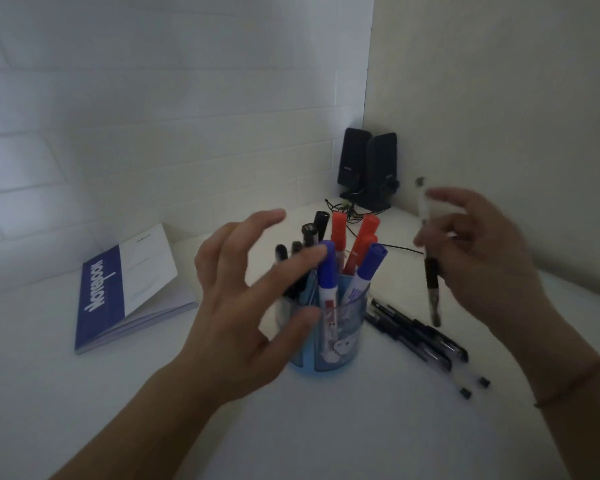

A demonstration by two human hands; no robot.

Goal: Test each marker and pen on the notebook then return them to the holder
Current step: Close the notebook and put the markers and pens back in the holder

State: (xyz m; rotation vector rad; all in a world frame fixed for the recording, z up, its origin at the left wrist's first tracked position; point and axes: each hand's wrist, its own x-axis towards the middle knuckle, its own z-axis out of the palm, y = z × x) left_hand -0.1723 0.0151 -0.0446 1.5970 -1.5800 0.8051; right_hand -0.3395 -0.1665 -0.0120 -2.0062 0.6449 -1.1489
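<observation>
A translucent blue holder (pixel 347 327) stands mid-table with blue markers (pixel 327 271), red markers (pixel 364 244) and black pens (pixel 312 233) sticking out of it. My left hand (pixel 243 299) hovers at its left side, fingers spread, index and thumb near the holder and a blue marker. My right hand (pixel 478 251) is to the right of the holder and holds a black pen (pixel 430 271) nearly upright, tip down. The closed notebook (pixel 125 285) with a blue and white cover lies at the left.
Several black pens (pixel 420 337) lie on the white table right of the holder. Two black speakers (pixel 368 168) with cables stand in the back corner. Walls close the table at the back and right.
</observation>
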